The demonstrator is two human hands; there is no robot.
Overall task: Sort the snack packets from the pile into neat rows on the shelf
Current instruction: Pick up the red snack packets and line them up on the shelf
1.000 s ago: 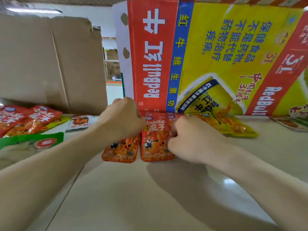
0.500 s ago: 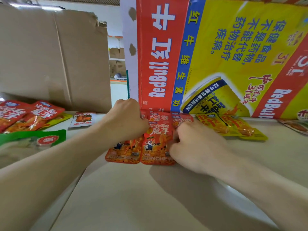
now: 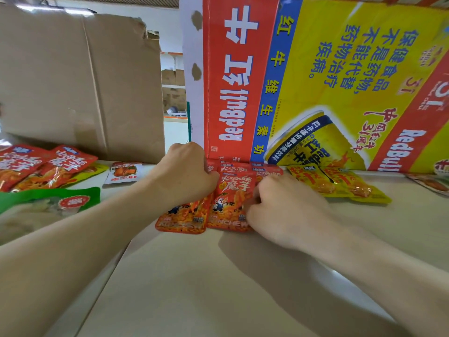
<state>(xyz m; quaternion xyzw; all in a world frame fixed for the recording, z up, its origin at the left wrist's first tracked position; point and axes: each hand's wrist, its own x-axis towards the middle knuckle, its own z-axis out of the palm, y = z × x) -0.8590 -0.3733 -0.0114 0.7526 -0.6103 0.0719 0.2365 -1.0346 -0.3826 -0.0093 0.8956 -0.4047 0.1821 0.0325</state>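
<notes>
Lying flat on the beige shelf (image 3: 218, 288), just in front of the RedBull carton (image 3: 340, 69): red snack packets (image 3: 230, 198), overlapped in a short row. Gripped at upper L part by left hand (image 3: 187, 171), fingers curled. Pinched at R edge, prob., by right hand (image 3: 279, 207); fingertips hidden. Hands near, not touching, w/ one packet between. Just R of the row, yellow packets (image 3: 340, 183). Far L, loose pile (image 3: 48, 171) before a brown box (image 3: 73, 81).

orange-red flame-print packets (image 3: 229, 200) | yellow packets (image 3: 340, 184) | green packet (image 3: 60, 200) | plain brown carton (image 3: 80, 83)
</notes>
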